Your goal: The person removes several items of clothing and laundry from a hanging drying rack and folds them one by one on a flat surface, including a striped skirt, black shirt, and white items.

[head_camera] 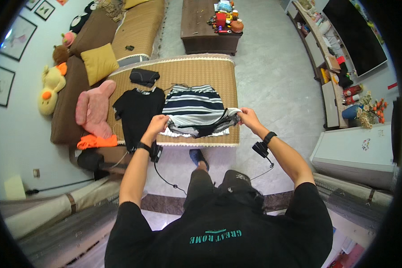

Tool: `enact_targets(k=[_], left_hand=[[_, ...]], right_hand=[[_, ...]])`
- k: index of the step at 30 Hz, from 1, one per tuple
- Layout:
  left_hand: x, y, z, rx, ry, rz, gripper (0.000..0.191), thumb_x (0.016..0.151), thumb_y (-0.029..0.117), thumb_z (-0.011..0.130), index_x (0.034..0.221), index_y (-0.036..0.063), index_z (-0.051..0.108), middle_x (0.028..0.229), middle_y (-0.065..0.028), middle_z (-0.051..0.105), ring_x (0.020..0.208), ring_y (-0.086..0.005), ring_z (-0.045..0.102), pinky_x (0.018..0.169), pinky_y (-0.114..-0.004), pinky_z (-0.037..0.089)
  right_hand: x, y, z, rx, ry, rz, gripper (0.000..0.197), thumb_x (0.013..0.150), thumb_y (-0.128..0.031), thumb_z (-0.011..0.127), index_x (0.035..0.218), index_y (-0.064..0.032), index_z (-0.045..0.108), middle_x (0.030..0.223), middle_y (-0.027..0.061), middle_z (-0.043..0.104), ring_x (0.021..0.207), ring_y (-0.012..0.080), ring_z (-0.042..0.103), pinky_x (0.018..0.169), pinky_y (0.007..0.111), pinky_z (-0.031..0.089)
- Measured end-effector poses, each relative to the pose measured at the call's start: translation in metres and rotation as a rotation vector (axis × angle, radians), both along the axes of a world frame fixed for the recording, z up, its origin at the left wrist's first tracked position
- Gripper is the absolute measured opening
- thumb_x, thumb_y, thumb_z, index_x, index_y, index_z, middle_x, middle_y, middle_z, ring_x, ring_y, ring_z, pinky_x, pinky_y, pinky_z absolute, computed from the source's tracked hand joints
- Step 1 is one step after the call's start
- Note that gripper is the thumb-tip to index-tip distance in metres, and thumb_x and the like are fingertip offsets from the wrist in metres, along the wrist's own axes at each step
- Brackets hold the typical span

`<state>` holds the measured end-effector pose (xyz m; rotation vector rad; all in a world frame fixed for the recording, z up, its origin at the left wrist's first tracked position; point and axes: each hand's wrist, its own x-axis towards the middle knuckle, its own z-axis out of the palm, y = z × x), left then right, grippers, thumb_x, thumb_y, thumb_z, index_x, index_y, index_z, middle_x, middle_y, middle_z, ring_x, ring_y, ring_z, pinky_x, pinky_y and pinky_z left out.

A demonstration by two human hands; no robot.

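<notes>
A navy, grey and white striped garment (194,102) is spread on the woven mat (184,73) of the sofa seat. Its near edge is lifted and folded back, so a white inside and a black lace trim (204,130) show. My left hand (159,124) pinches the left end of that edge. At the right end, my right hand (249,118) grips the other corner. Left of it lies a black short-sleeved shirt (139,114), laid flat and close to my left hand. A dark folded garment (144,77) rests beyond the shirt's collar.
A pink plush toy (95,107) and an orange cloth (97,141) lie at the left. A yellow cushion (99,63) leans on the backrest. Beyond the seat stands a brown coffee table (197,23) with assorted items. A TV cabinet (316,50) and a white appliance (351,147) line the right.
</notes>
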<state>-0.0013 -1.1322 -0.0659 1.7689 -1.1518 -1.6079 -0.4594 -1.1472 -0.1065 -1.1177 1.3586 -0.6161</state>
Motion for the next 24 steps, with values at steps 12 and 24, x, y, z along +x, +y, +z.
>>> enact_targets(k=[12, 24], left_hand=[[0.002, -0.179, -0.035, -0.674, -0.333, -0.215, 0.052, 0.095, 0.014, 0.067, 0.143, 0.002, 0.05, 0.112, -0.0205, 0.071, 0.092, -0.0348, 0.07, 0.081, -0.043, 0.055], [0.06, 0.2, -0.021, -0.303, -0.54, 0.001, 0.021, 0.097, 0.026, 0.064, 0.096, 0.0055, 0.065, 0.09, -0.0177, 0.071, 0.088, -0.0414, 0.069, 0.076, -0.052, 0.054]], right_hand=[[0.056, -0.18, -0.031, 0.036, 0.134, -0.313, 0.052, 0.096, -0.014, 0.067, 0.142, 0.0018, 0.05, 0.116, 0.0156, 0.071, 0.099, 0.0238, 0.071, 0.082, 0.037, 0.06], [-0.09, 0.018, -0.087, -0.088, 0.648, 0.93, 0.023, 0.095, -0.014, 0.055, 0.091, -0.0023, 0.075, 0.072, 0.0152, 0.074, 0.066, 0.0292, 0.073, 0.068, 0.043, 0.059]])
